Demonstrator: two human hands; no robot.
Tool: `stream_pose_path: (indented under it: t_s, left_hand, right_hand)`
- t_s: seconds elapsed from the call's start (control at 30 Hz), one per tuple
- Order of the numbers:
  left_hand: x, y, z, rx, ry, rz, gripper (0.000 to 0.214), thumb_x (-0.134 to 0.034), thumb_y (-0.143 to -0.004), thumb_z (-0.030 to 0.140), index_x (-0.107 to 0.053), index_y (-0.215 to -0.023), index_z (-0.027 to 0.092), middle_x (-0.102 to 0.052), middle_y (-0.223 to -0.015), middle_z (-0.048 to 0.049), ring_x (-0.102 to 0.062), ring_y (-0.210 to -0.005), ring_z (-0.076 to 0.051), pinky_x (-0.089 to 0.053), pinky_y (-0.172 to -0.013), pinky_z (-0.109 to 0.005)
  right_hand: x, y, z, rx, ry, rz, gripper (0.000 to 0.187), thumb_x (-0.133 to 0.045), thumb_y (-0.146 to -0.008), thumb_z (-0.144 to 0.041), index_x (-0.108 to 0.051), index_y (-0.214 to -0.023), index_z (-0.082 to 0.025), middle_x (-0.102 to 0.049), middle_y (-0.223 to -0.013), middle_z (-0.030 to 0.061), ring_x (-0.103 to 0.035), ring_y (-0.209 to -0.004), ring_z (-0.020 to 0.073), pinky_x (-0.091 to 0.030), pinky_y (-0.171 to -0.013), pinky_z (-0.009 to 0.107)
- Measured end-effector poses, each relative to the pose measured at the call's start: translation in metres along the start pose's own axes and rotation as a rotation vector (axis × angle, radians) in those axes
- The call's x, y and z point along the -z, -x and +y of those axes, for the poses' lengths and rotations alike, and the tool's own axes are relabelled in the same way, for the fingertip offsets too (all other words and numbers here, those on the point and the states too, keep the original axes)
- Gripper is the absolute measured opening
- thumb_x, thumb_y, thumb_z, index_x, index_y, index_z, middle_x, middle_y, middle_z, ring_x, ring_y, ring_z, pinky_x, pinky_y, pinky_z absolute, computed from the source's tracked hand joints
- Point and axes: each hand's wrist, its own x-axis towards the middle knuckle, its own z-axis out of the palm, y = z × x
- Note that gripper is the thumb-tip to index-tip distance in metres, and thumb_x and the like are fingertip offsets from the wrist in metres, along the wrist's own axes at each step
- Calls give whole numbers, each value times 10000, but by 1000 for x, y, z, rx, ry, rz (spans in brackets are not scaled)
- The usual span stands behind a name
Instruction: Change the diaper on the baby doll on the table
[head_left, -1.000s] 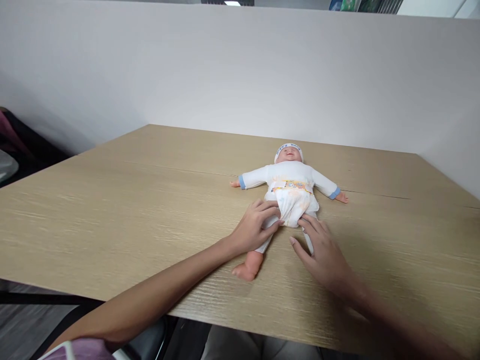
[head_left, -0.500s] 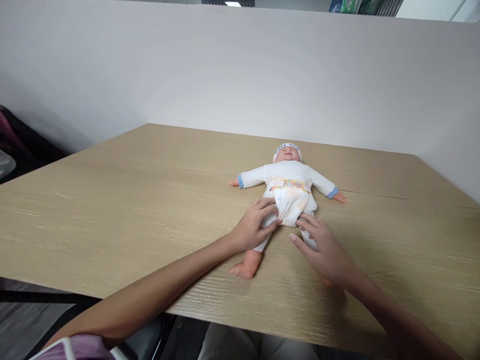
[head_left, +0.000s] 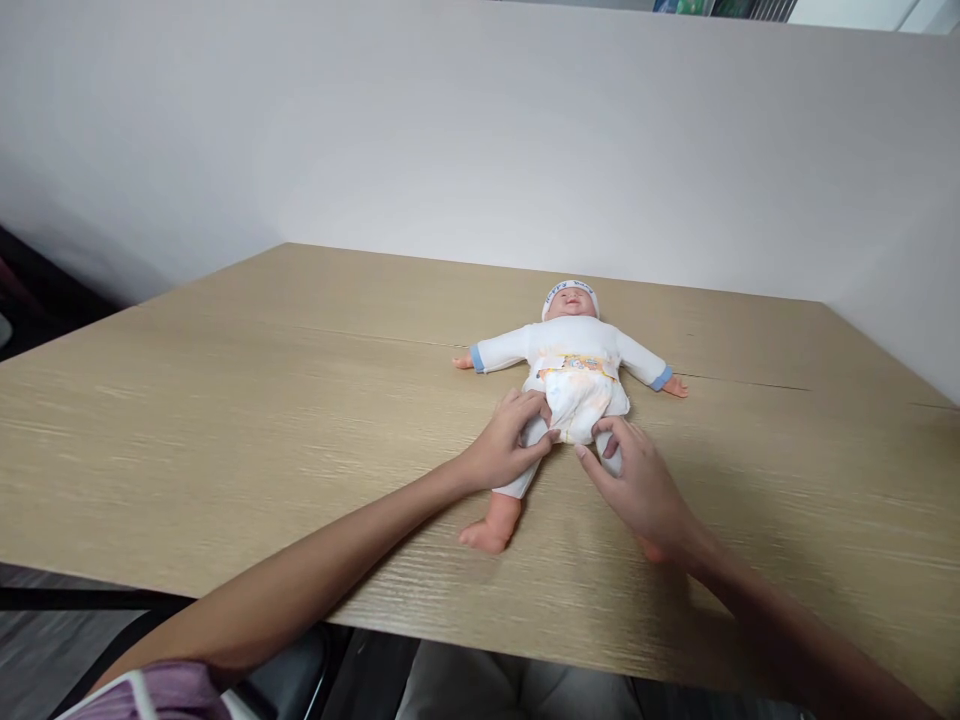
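A baby doll [head_left: 574,345] in white clothes, a white cap and a printed diaper [head_left: 579,395] lies on its back on the wooden table [head_left: 262,400], arms spread wide. My left hand [head_left: 508,445] curls around the doll's thigh at the diaper's left edge. My right hand [head_left: 637,485] is closed over the doll's other leg, fingertips at the diaper's lower right edge. One bare doll foot [head_left: 486,535] points toward me; the other leg is hidden under my right hand.
A plain white partition wall [head_left: 480,150] runs behind the table and along its right side. The table's near edge lies just in front of my forearms. A dark chair shows at the far left.
My right hand has moved up from the doll's lower leg to the diaper's edge. My left hand has kept its hold on the thigh. The view has shifted slightly.
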Motion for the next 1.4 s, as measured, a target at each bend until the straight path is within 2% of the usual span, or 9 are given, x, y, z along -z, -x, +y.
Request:
stream_pose_path:
  t_s: [0.2, 0.33, 0.5, 0.67, 0.8, 0.93, 1.17, 1.3, 1.4]
  left_hand:
    - [-2, 10, 0, -18, 1, 111, 49, -681, -1005, 267, -656, -1019, 226, -658, -1230, -67, -584, -1165, -249, -438, -1062, -407]
    - [-4, 11, -3, 0, -15, 119, 219, -765, -977, 342, -669, -1137, 228, -616, -1195, -74, -581, -1185, -260, -467, -1061, -410]
    - [-7, 2, -1, 31, -144, 125, 226, -773, -972, 419, -681, -986, 212, -621, -1111, -74, -568, -1075, -272, -480, -976, -429]
    - [-7, 2, 4, -15, -155, 102, 182, -725, -1008, 379, -670, -967, 210, -680, -1231, -81, -540, -1098, -274, -455, -988, -426]
    - [-6, 1, 10, 4, -124, 54, 218, -663, -1034, 365, -600, -890, 214, -715, -1059, -41, -544, -974, -242, -425, -949, -413]
    - [-7, -2, 11, 82, -63, 67, 229, -661, -997, 392, -560, -877, 226, -620, -855, -19, -531, -958, -251, -437, -900, -396]
    - [-4, -2, 1, 317, 333, 155, 393, -803, -864, 453, -491, -970, 237, -576, -931, 15, -516, -823, -170, -433, -764, -316]
    - [-4, 3, -4, 423, 478, 190, 509, -878, -793, 455, -505, -1062, 236, -662, -981, -5, -594, -845, -176, -461, -774, -318]
    - [0, 5, -3, 422, 432, 141, 468, -878, -817, 475, -624, -1110, 211, -731, -1069, -49, -651, -914, -204, -475, -798, -327]
  right_hand:
    - [14, 6, 0, 7, -31, -6, 250, -619, -1013, -394, -713, -1189, -244, -712, -902, 24, -658, -770, 211, -499, -717, 337]
    - [9, 8, 3, 57, 9, 6, 251, -604, -1025, -369, -708, -1200, -222, -733, -1002, 58, -661, -789, 219, -533, -766, 368]
    - [-4, 9, 5, 155, 94, 17, 260, -615, -1022, -385, -701, -1188, -204, -697, -1178, 127, -675, -1025, 305, -555, -913, 469]
    - [-3, 10, 2, 145, 55, 6, 244, -622, -1011, -362, -682, -1209, -233, -699, -1302, 126, -673, -1088, 314, -549, -973, 496]
    - [1, 9, 0, 92, 15, -40, 256, -645, -988, -396, -668, -1187, -237, -722, -1161, 103, -652, -1049, 308, -544, -945, 479]
    - [0, 4, 0, -59, -43, -46, 296, -647, -968, -494, -659, -1120, -240, -662, -932, 58, -637, -890, 271, -535, -815, 419]
    - [5, -8, 7, -170, -219, 59, 415, -712, -905, -563, -522, -1103, -252, -773, -1016, 63, -591, -647, 184, -493, -657, 348]
    - [19, -11, 11, -188, -131, 59, 361, -726, -901, -592, -640, -971, -249, -808, -1102, 81, -645, -656, 186, -487, -664, 350]
    - [24, -11, 10, -165, -70, 19, 282, -719, -918, -544, -716, -941, -263, -823, -972, 42, -685, -757, 232, -495, -753, 376]
